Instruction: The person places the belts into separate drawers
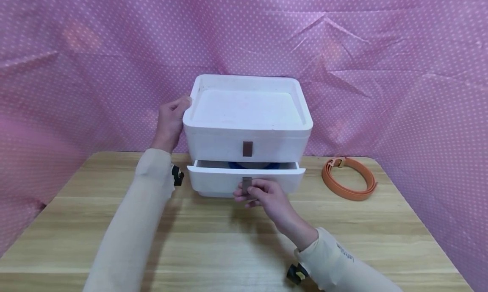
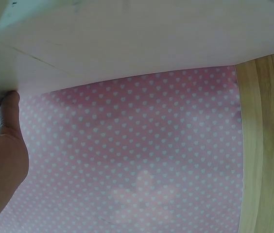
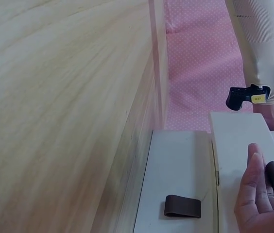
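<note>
A white plastic drawer unit point(image 1: 249, 109) with a tray-like top stands at the table's far edge. One drawer point(image 1: 213, 179) is pulled partway out; a blue-rimmed round thing point(image 1: 237, 165) shows inside, mostly hidden. My right hand point(image 1: 268, 198) pinches that drawer's brown pull tab point(image 3: 273, 174) between thumb and fingers. At the unit's upper left edge, my left hand point(image 1: 171, 120) holds its side, some fingers out of sight. Above the pulled drawer is a closed front with its own brown tab point(image 1: 248, 148). Below it, the right wrist view shows another brown tab point(image 3: 182, 206) on a lower front.
An orange-brown coiled belt point(image 1: 348, 179) with a metal buckle lies right of the unit. The wooden table point(image 1: 198, 249) reaches toward me. Behind hangs a pink dotted cloth point(image 1: 366, 63). Each sleeve has a small black camera point(image 1: 296, 273) at the wrist.
</note>
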`<state>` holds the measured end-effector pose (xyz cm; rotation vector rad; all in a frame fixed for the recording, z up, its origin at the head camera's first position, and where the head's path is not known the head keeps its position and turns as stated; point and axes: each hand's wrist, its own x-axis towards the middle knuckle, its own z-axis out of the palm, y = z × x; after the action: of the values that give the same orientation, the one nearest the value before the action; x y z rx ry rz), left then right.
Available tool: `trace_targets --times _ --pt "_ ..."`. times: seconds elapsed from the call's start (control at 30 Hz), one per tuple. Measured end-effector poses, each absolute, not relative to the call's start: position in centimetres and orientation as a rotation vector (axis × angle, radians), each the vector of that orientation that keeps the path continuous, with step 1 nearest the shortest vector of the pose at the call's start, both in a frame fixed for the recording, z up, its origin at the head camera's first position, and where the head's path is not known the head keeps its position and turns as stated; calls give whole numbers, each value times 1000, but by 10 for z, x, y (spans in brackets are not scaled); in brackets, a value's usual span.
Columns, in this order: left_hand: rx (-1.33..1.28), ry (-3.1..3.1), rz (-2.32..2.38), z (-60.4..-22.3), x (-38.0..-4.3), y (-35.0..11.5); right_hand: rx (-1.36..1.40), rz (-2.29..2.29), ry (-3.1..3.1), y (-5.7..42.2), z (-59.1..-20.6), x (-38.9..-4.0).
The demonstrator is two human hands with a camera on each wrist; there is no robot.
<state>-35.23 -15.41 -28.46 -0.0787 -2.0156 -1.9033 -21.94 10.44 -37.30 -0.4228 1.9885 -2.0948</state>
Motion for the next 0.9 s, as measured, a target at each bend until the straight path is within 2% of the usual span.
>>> trace_targets --times 0.9 --pt "-114 -2033 -1885 -285 -354 -156 -366 -2106 1975 104 -370 -221"
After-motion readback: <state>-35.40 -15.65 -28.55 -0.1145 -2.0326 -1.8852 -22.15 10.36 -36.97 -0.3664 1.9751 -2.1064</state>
